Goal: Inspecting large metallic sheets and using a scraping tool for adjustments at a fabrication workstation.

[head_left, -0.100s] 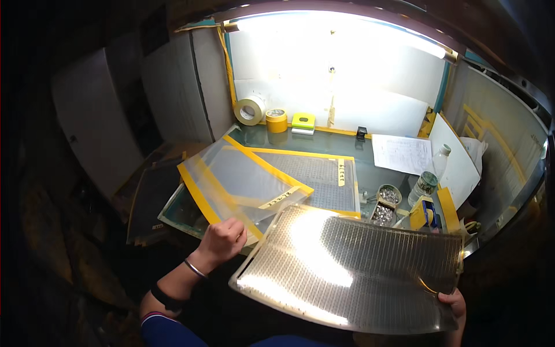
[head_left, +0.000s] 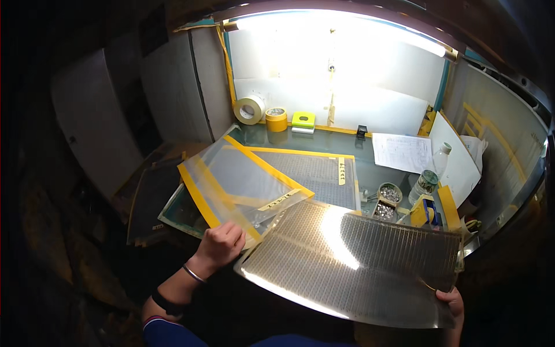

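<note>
My right hand point(head_left: 451, 299) grips the lower right edge of a large, thin metal sheet point(head_left: 370, 254) patterned with rows of fine marks. The sheet is tilted and slightly bowed, and it catches a bright reflection. At the lower edge of a clear film with yellow tape borders point(head_left: 243, 173), my left hand point(head_left: 219, 250) is closed in a fist. Whatever its fingers hold, if anything, is hidden. The film overlaps a second yellow-bordered sheet point(head_left: 300, 170) with a dense dotted pattern, lying on the glass-topped table point(head_left: 347, 146).
Tape rolls point(head_left: 277, 120) and a yellow-green hole punch point(head_left: 303, 120) stand along the back. To the right are a paper point(head_left: 402, 151), a plastic bottle point(head_left: 425, 185), containers of small metal parts point(head_left: 389, 194) and a yellow tape dispenser point(head_left: 425, 213). Dark sheets point(head_left: 156, 196) are stacked at left.
The metal sheet has tilted a little, its left end shifting slightly right and its reflection narrowing. My left hand has moved slightly down and left.
</note>
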`<action>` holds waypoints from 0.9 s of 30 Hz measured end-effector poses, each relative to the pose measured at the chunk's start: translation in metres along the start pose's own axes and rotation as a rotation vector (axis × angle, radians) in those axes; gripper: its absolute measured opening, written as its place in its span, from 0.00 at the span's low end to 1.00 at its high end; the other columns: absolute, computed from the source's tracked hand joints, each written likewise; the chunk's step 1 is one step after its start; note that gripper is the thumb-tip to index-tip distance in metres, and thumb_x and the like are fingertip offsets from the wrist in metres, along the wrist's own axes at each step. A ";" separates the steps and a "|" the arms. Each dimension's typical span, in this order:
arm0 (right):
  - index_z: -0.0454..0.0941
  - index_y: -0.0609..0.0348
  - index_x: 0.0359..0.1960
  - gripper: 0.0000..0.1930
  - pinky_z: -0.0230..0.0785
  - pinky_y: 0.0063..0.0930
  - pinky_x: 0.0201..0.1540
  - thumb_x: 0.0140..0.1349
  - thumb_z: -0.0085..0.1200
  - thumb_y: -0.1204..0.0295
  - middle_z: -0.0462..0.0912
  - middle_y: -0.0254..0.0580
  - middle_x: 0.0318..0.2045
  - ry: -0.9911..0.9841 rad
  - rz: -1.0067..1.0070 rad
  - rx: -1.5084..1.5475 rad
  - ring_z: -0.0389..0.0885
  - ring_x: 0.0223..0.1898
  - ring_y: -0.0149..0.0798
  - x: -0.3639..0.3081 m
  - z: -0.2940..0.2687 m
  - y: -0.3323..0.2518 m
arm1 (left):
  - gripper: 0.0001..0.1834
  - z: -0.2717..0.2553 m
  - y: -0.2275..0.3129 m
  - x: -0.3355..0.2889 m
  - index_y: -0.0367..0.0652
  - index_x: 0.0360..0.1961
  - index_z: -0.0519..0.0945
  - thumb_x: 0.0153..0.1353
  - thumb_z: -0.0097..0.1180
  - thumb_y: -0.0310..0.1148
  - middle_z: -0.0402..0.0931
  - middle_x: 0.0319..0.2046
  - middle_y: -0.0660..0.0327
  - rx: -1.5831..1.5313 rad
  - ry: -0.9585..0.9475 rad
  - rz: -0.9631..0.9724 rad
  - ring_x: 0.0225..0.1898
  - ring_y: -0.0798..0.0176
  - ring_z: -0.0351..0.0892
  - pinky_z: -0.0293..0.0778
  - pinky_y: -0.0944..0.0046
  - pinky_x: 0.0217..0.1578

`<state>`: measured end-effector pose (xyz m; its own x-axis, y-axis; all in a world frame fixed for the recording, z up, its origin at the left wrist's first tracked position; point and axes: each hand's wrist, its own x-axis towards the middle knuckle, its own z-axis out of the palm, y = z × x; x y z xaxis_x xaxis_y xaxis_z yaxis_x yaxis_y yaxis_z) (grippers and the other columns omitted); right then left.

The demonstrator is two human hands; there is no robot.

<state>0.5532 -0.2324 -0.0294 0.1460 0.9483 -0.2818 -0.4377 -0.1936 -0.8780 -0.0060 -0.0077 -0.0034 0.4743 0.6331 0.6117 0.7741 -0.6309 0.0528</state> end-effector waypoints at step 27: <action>0.66 0.72 0.63 0.28 0.76 0.42 0.55 0.58 0.52 0.82 0.81 0.56 0.52 0.199 -0.212 -0.038 0.84 0.49 0.49 -0.006 0.056 0.014 | 0.04 -0.004 0.025 -0.008 0.39 0.25 0.78 0.50 0.62 0.23 0.75 0.24 0.54 -0.078 0.032 -0.195 0.28 0.49 0.79 0.76 0.54 0.30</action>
<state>0.4967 -0.2270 -0.0185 0.4035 0.9013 -0.1574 -0.3454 -0.0092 -0.9384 0.0077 -0.0301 -0.0043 0.3043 0.7328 0.6086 0.8144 -0.5316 0.2328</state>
